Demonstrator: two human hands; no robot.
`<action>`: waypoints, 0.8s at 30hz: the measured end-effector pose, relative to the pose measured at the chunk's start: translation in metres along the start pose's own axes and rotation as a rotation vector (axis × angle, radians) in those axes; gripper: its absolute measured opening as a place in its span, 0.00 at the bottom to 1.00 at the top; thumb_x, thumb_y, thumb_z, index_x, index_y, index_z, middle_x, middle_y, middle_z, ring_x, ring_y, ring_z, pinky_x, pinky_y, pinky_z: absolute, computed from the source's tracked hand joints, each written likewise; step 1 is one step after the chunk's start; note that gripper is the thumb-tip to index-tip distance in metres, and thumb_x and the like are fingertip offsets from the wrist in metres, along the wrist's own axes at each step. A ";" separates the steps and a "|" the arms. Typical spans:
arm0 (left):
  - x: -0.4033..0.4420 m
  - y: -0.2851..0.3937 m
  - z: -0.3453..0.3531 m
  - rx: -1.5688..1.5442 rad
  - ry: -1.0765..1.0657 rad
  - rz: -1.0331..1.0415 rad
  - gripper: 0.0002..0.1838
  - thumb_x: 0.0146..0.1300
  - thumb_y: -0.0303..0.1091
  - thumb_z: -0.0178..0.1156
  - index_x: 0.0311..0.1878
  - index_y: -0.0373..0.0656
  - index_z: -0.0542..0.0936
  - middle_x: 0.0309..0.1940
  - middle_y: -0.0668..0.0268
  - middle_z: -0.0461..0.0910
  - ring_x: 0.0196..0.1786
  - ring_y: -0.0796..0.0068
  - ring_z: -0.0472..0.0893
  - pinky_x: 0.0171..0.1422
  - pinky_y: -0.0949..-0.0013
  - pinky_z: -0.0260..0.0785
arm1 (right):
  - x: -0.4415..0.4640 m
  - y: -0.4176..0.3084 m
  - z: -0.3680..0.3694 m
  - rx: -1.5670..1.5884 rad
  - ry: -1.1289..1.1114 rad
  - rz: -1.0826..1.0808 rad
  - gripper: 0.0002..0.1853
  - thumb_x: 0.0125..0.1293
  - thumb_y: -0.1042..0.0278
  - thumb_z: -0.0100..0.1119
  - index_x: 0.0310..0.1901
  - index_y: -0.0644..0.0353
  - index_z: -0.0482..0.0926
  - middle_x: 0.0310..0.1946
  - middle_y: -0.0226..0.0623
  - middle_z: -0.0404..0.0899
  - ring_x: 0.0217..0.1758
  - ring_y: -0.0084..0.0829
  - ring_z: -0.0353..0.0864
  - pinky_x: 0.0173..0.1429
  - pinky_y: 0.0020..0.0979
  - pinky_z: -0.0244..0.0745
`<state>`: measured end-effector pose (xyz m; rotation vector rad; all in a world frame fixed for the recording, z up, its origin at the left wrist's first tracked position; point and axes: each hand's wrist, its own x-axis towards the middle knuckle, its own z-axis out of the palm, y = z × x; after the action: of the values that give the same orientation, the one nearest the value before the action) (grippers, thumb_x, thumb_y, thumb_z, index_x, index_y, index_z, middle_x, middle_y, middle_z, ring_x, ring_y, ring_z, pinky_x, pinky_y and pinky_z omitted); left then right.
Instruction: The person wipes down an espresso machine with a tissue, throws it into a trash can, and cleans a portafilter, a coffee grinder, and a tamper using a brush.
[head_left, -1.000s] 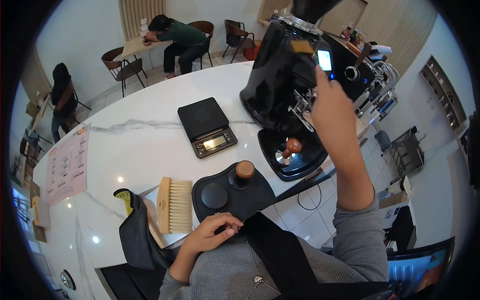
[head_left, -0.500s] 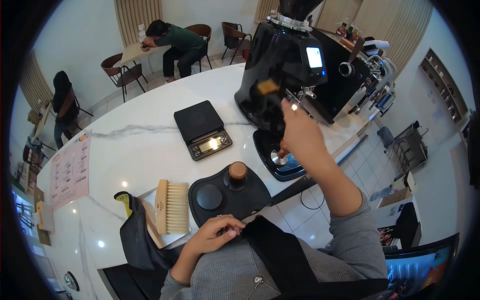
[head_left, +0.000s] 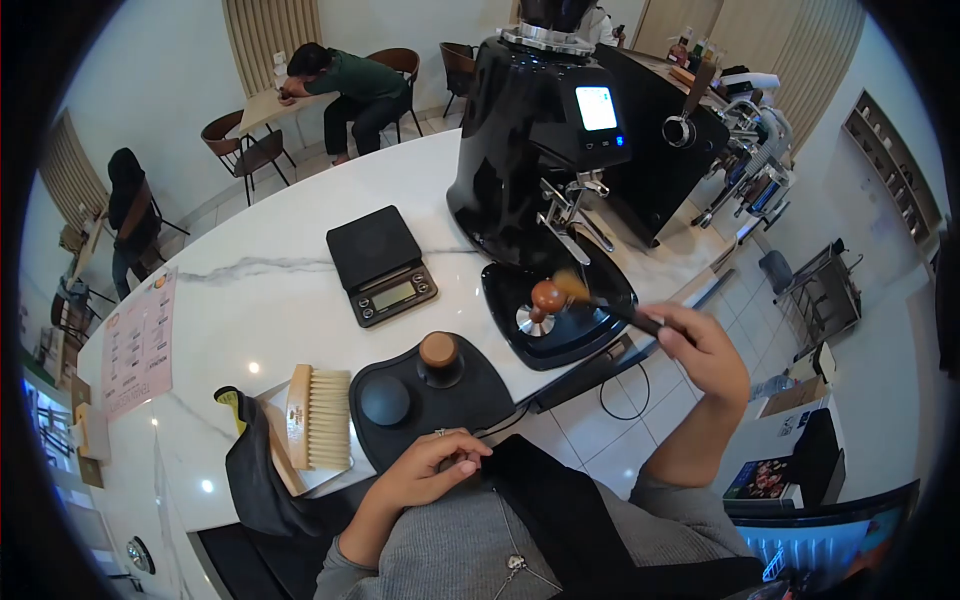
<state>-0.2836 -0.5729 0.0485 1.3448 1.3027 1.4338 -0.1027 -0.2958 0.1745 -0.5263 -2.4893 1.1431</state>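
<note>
My right hand point(head_left: 705, 350) grips a small brush point(head_left: 628, 316) by its dark handle. Its tan bristles, blurred by motion, are beside a wooden-handled tamper point(head_left: 547, 297) in the black tray of the coffee grinder point(head_left: 510, 150). Whether bristles and tamper touch I cannot tell. My left hand point(head_left: 437, 467), ringed and holding nothing, rests with loosely bent fingers at the counter's edge. Just beyond it lies a black mat point(head_left: 475, 395) bearing a wooden-topped tool point(head_left: 439, 352) and a round dark piece point(head_left: 385, 400).
A black scale point(head_left: 385, 265) stands mid-counter. To the left are a wide wooden brush point(head_left: 318, 418), a dark cloth point(head_left: 262, 470) and a pink menu sheet point(head_left: 140, 340). An espresso machine point(head_left: 650, 150) stands behind the grinder. A person point(head_left: 355, 85) sits at a far table.
My right hand has moved down and right, bringing the brush from in front of the grinder body to its tray. My left hand stays in place. The view has shifted slightly.
</note>
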 end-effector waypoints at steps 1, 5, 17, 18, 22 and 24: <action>0.007 0.001 0.005 0.002 0.005 -0.001 0.11 0.61 0.32 0.53 0.44 0.37 0.75 0.29 0.65 0.73 0.32 0.76 0.73 0.38 0.75 0.64 | -0.008 0.020 -0.010 0.140 -0.066 0.060 0.13 0.60 0.71 0.53 0.45 0.65 0.75 0.21 0.26 0.68 0.24 0.18 0.62 0.28 0.21 0.59; 0.048 -0.001 0.028 0.185 0.166 -0.005 0.11 0.57 0.28 0.56 0.44 0.38 0.73 0.36 0.63 0.72 0.35 0.76 0.71 0.41 0.74 0.65 | -0.025 0.091 -0.043 0.175 -0.089 0.200 0.13 0.58 0.67 0.57 0.41 0.65 0.76 0.21 0.21 0.67 0.25 0.15 0.61 0.27 0.21 0.57; 0.204 -0.053 0.058 0.594 0.916 -0.065 0.25 0.49 0.29 0.65 0.50 0.42 0.66 0.37 0.57 0.74 0.39 0.67 0.76 0.43 0.66 0.70 | -0.006 0.188 -0.011 0.489 -0.356 -0.084 0.31 0.55 0.36 0.53 0.26 0.66 0.71 0.19 0.29 0.69 0.25 0.22 0.67 0.31 0.23 0.64; 0.205 -0.051 0.060 0.605 0.928 -0.079 0.25 0.49 0.29 0.65 0.50 0.42 0.66 0.37 0.57 0.74 0.39 0.67 0.76 0.43 0.66 0.70 | -0.003 0.191 -0.015 0.502 -0.372 -0.087 0.31 0.55 0.36 0.53 0.26 0.66 0.71 0.19 0.29 0.69 0.25 0.22 0.67 0.31 0.23 0.64; 0.194 -0.046 0.062 -0.140 1.177 0.118 0.19 0.54 0.20 0.58 0.47 0.43 0.63 0.32 0.64 0.69 0.32 0.78 0.72 0.37 0.77 0.69 | 0.004 0.195 -0.030 0.532 -0.362 -0.169 0.23 0.60 0.48 0.53 0.29 0.66 0.73 0.20 0.29 0.69 0.25 0.20 0.66 0.30 0.23 0.62; 0.183 -0.027 0.069 -0.441 1.172 0.294 0.19 0.53 0.18 0.57 0.46 0.44 0.63 0.32 0.65 0.70 0.35 0.74 0.73 0.42 0.71 0.69 | 0.007 0.185 -0.036 0.541 -0.335 -0.185 0.18 0.61 0.55 0.55 0.32 0.67 0.74 0.20 0.29 0.70 0.25 0.18 0.65 0.29 0.23 0.61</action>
<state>-0.2471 -0.3793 0.0538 0.3218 1.3016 2.7126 -0.0576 -0.1573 0.0541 0.0503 -2.2650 1.8535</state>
